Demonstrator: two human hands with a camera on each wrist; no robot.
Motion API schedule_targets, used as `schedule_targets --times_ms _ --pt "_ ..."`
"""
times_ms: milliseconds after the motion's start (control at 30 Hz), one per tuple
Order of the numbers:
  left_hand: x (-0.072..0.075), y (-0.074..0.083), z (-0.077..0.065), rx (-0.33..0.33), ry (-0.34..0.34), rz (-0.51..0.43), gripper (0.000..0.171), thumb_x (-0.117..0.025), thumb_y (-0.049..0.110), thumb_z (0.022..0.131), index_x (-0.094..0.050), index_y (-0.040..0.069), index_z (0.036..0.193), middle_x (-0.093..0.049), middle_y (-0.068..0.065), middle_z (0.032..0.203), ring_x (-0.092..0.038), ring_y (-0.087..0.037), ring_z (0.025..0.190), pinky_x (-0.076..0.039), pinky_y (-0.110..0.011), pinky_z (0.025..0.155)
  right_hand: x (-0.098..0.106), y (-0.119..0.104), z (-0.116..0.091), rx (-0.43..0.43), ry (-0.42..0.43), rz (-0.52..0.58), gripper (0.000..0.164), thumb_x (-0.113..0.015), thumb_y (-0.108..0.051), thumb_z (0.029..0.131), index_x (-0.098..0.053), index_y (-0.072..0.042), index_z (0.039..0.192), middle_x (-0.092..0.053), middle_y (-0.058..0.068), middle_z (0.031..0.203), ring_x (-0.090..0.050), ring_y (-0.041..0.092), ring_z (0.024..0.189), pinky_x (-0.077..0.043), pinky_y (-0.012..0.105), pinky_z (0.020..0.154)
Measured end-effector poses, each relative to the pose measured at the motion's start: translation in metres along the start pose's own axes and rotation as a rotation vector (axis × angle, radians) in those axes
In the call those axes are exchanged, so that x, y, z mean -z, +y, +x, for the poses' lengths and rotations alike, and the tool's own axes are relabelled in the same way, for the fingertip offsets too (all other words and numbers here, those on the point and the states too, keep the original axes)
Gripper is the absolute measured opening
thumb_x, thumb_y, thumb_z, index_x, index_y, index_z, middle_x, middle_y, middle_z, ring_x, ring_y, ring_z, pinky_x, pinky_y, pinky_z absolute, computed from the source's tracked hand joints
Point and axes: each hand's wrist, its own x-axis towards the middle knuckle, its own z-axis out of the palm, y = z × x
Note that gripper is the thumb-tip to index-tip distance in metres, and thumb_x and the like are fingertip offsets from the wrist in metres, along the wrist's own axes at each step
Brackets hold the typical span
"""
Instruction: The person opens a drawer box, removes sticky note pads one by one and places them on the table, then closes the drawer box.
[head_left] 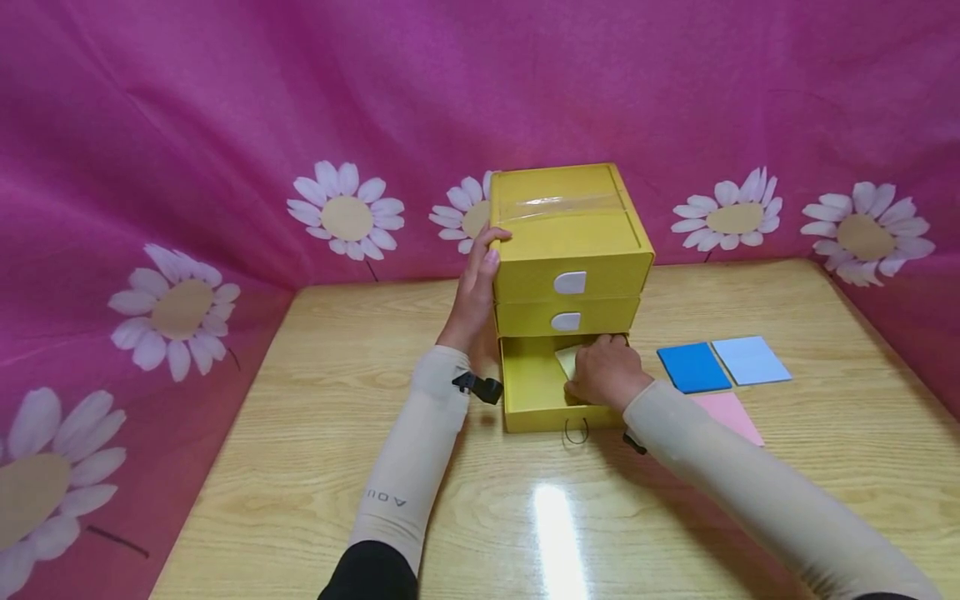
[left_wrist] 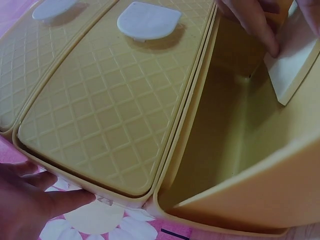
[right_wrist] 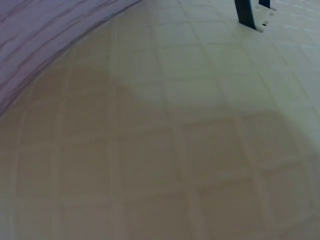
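Note:
A yellow drawer box [head_left: 570, 237] stands on the table with its lowest drawer [head_left: 528, 421] pulled out. My left hand [head_left: 478, 287] rests against the box's left side, its fingers along the upper edge. Inside the open drawer, my right hand [head_left: 609, 373] pinches a pale yellow sticky note pad [head_left: 566, 360]. In the left wrist view the pad [left_wrist: 291, 65] is tilted beside the drawer wall, with fingertips on it. The right wrist view shows only the drawer's lattice-patterned front [right_wrist: 160, 150] up close.
A blue pad [head_left: 693, 367], a light blue pad [head_left: 752, 361] and a pink pad [head_left: 727, 417] lie on the table right of the box. The right forearm passes close by the pink one. A magenta flowered cloth [head_left: 420, 100] hangs behind the table.

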Motion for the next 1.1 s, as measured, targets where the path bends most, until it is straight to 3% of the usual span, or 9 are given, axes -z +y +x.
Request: schedule_targets --times_ms 133,267,600,800,900,1100 --pt "0.0 -0.02 0.005 -0.011 0.006 0.006 0.042 -0.029 0.028 0.1 -0.04 0.008 0.135 -0.01 -0.014 0.161 -0.015 -0.025 0.145 -0.015 -0.052 0.114 -0.001 0.0 0.002 0.012 0.004 0.003 0.041 -0.064 -0.04 0.084 -0.063 0.001 0.079 -0.059 0.026 0.087 -0.055 0.04 0.082 -0.05 0.049 0.064" --pt "-0.001 -0.034 0.009 -0.012 0.021 0.009 0.045 -0.029 0.039 0.098 -0.042 0.015 0.135 -0.012 -0.008 0.161 -0.014 -0.02 0.145 -0.014 -0.051 0.114 0.0 0.0 0.003 0.007 -0.013 0.02 0.038 -0.064 -0.04 0.084 -0.061 -0.004 0.073 -0.062 0.02 0.083 -0.059 0.035 0.077 -0.051 0.046 0.061" --pt "-0.002 -0.033 0.009 0.001 0.029 -0.006 0.048 -0.031 0.046 0.096 -0.043 0.019 0.133 -0.012 -0.006 0.161 -0.015 -0.017 0.144 -0.014 -0.053 0.114 0.001 0.003 0.006 -0.014 -0.018 0.105 0.029 -0.064 -0.03 0.08 -0.057 -0.001 0.078 -0.058 0.017 0.077 -0.057 0.029 0.068 -0.05 0.044 0.054" --pt "0.0 -0.032 0.01 0.012 0.017 -0.001 0.043 -0.03 0.035 0.099 -0.042 0.014 0.134 -0.01 -0.011 0.161 -0.014 -0.021 0.145 -0.014 -0.052 0.114 0.0 0.003 0.007 0.001 -0.031 0.107 0.033 -0.067 -0.031 0.08 -0.055 0.0 0.084 -0.057 0.013 0.074 -0.056 0.025 0.067 -0.05 0.042 0.055" --pt "0.001 -0.033 0.01 0.012 0.007 -0.006 0.042 -0.029 0.031 0.1 -0.041 0.012 0.135 -0.008 -0.013 0.161 -0.013 -0.023 0.146 -0.014 -0.052 0.115 0.001 0.004 0.007 0.023 -0.034 0.118 0.031 -0.068 -0.03 0.079 -0.056 -0.001 0.082 -0.057 0.012 0.075 -0.056 0.025 0.067 -0.05 0.042 0.056" --pt "0.0 -0.034 0.009 0.005 0.025 -0.006 0.047 -0.03 0.043 0.097 -0.043 0.017 0.134 -0.012 -0.007 0.161 -0.016 -0.018 0.144 -0.016 -0.051 0.114 0.002 0.006 0.008 0.052 -0.034 0.14 0.019 -0.061 -0.022 0.08 -0.056 -0.004 0.073 -0.058 0.012 0.076 -0.053 0.025 0.065 -0.049 0.041 0.059"
